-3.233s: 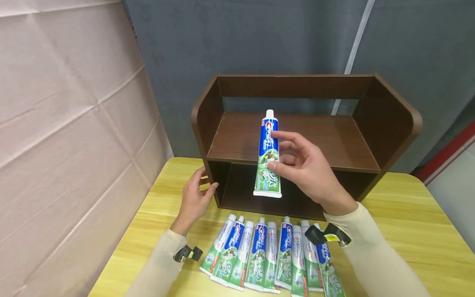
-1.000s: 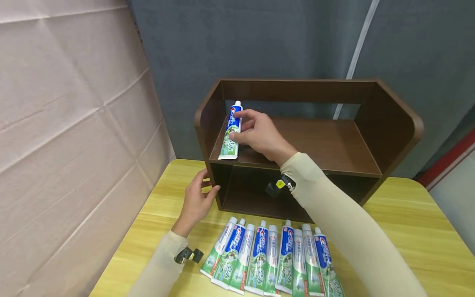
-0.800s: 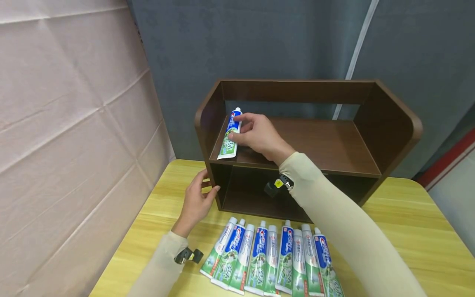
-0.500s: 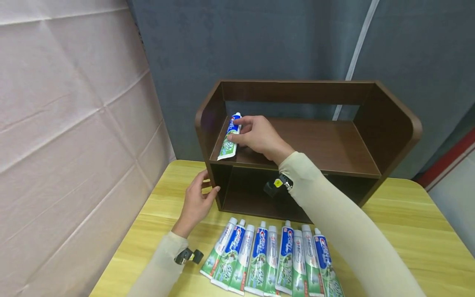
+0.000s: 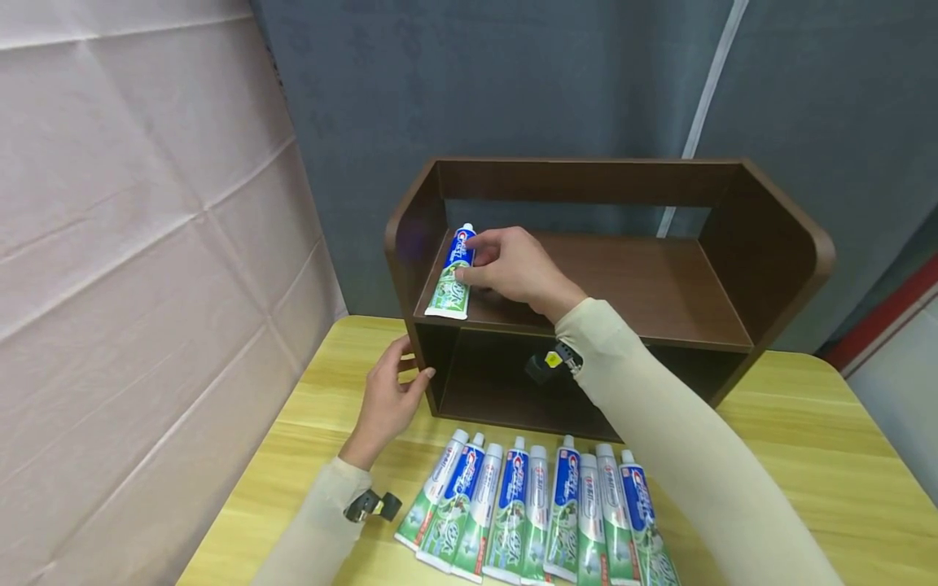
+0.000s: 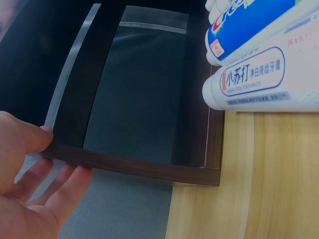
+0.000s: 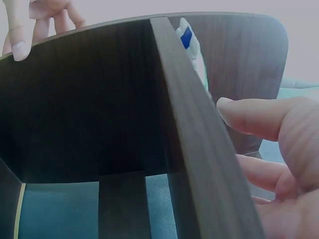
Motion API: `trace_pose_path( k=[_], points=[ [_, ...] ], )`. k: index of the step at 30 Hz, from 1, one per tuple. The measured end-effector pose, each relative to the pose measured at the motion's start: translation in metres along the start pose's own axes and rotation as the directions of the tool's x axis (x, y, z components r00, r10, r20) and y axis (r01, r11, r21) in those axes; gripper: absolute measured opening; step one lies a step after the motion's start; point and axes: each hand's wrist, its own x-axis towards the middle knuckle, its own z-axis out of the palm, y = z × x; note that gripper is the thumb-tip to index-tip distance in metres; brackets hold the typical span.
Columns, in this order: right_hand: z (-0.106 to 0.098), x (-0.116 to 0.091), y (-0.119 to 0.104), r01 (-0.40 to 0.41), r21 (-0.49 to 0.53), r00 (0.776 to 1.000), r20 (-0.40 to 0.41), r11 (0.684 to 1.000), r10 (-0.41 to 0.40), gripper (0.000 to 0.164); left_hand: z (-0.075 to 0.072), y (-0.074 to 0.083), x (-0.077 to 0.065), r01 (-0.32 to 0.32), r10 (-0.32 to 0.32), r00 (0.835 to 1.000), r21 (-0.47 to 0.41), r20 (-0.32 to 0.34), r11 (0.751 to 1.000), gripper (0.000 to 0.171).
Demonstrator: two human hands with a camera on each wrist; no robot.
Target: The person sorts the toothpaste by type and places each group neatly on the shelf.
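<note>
A blue, green and white toothpaste tube (image 5: 452, 281) lies face up at the left end of the dark brown rack's upper shelf (image 5: 623, 277), its white cap toward the back. My right hand (image 5: 516, 268) is at the tube's right edge, thumb and index fingertips over that edge in the head view. In the right wrist view the thumb (image 7: 249, 114) looks slightly apart from the tube (image 7: 192, 50), which the shelf partly hides. My left hand (image 5: 392, 395) rests on the rack's left side panel (image 6: 129, 167), thumb inside and fingers outside.
Several toothpaste tubes (image 5: 509, 521) lie in a row on the yellow wood-grain table (image 5: 308, 423) before the rack, blue-topped ones among white-topped ones. The lower compartment (image 5: 498, 382) opens toward me. A grey curtain (image 5: 513, 81) hangs behind, a pale cloth (image 5: 146, 285) at left.
My right hand has carried the tube from in front of the rack to the upper shelf's left end and lowered it. The tube now lies flat, the grip loosened. The left hand stays put.
</note>
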Motion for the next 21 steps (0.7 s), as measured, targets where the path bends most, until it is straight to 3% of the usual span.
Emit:
trace_pose_path(
  k=[11, 21],
  points=[
    [-0.011, -0.021, 0.001, 0.028, 0.066, 0.999, -0.027, 0.997, -0.026, 0.052, 0.003, 0.001, 0.001, -0.024, 0.024, 1.000, 0.006, -0.001, 1.000, 0.055],
    [-0.022, -0.044, 0.001, 0.114, 0.064, 0.990, -0.089, 0.991, -0.108, 0.044, 0.005, 0.003, 0.004, -0.024, 0.024, 1.000, -0.006, -0.009, 1.000, 0.055]
  ],
)
